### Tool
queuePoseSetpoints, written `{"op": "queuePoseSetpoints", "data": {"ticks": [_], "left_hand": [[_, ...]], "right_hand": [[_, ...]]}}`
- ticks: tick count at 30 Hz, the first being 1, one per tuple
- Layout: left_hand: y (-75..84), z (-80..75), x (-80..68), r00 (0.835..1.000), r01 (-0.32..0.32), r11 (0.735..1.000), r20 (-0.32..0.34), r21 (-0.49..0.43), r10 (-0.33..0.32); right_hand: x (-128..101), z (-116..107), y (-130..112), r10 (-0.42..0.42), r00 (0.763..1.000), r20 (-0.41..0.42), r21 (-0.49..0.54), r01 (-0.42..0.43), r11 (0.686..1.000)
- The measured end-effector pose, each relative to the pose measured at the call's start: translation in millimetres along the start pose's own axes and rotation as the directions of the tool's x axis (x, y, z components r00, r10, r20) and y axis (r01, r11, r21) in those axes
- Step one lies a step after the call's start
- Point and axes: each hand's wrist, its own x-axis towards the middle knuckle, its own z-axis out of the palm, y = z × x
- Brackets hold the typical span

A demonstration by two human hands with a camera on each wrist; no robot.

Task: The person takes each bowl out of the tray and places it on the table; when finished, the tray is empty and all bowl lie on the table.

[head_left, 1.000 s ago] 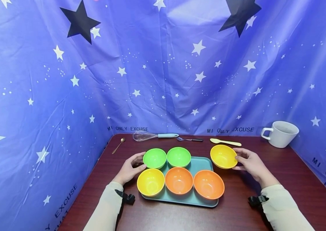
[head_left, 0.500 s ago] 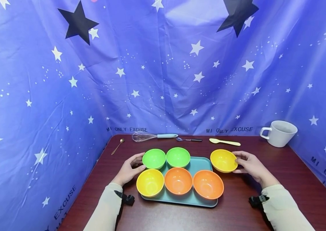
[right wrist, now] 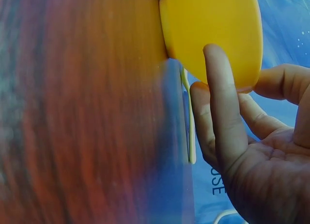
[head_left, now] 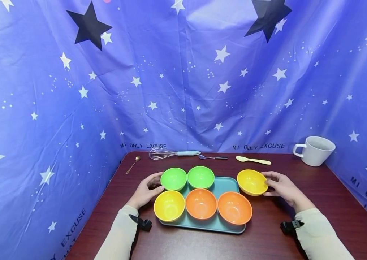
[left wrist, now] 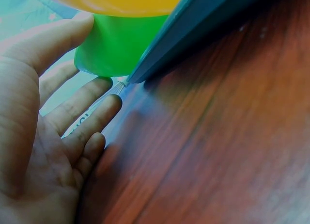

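My left hand (head_left: 146, 190) is at the left side of a green bowl (head_left: 173, 179), thumb and fingers set about its wall. In the left wrist view the thumb touches the green bowl (left wrist: 118, 44) near its rim, while the lower fingers stand apart from it. My right hand (head_left: 282, 186) holds a yellow bowl (head_left: 251, 182) by its right side, just right of the tray. In the right wrist view, fingers lie along the yellow bowl's wall (right wrist: 213, 30) and the thumb meets its rim. Its base is at or very near the table.
A teal tray (head_left: 224, 184) bears a second green bowl (head_left: 201, 177), another yellow bowl (head_left: 169, 206) and two orange bowls (head_left: 201, 204). Behind lie a gold spoon (head_left: 133, 165), a whisk (head_left: 173, 154), a dark-handled spoon (head_left: 213, 157) and a pale yellow spreader (head_left: 253, 160). A white mug (head_left: 316, 151) stands back right.
My right hand has lowered the yellow bowl toward the table and slightly nearer to me, then almost stopped. The left hand and the bowls on the tray stay put.
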Motion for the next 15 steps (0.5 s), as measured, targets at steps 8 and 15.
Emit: {"op": "queuePoseSetpoints", "data": {"ticks": [8,15], "left_hand": [[-2.4,0.0,1.1,1.0,-0.008,1.0,0.013,0.009,0.008],[-2.2,0.2,0.9,1.0,-0.026,1.0,0.001,0.012,0.026]], "right_hand": [[-2.5,-0.7,-0.2,0.008,1.0,0.006,0.002,-0.008,1.0],[-3.0,0.2,-2.9,0.006,1.0,0.002,-0.036,-0.005,0.999]]}}
